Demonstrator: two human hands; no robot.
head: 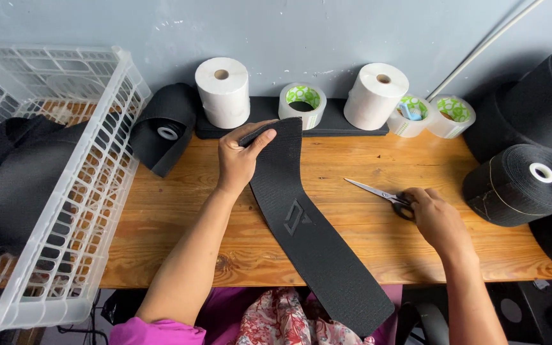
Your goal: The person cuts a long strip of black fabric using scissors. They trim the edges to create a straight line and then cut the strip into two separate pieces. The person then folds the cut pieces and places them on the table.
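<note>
The black strip (pixel 311 223) is laid diagonally across the wooden table (pixel 416 243), its near end hanging over the front edge, its far end folded up by the tape rolls. That far end is pinched by the left hand (pixel 239 156) — thumb on top, fingers beneath, firmly clenched on the fabric. The scissors (pixel 381 193) lie flat on the table right of the strip, blades pointed toward it; their handles are covered by the right hand (pixel 436 217), fingers closing on the loops, though whether the hold is full cannot be told.

For a clean result, the strip is best kept flat and taut under the left hand, and the scissors lifted with blades kept clear of the fabric.

Containers — a white basket (pixel 107 160) at left is loaded with black webbing rolls (pixel 14 179). A dark tray (pixel 333 121) at the wall carries white paper rolls (pixel 223 92) and tape rolls (pixel 302 104).
</note>
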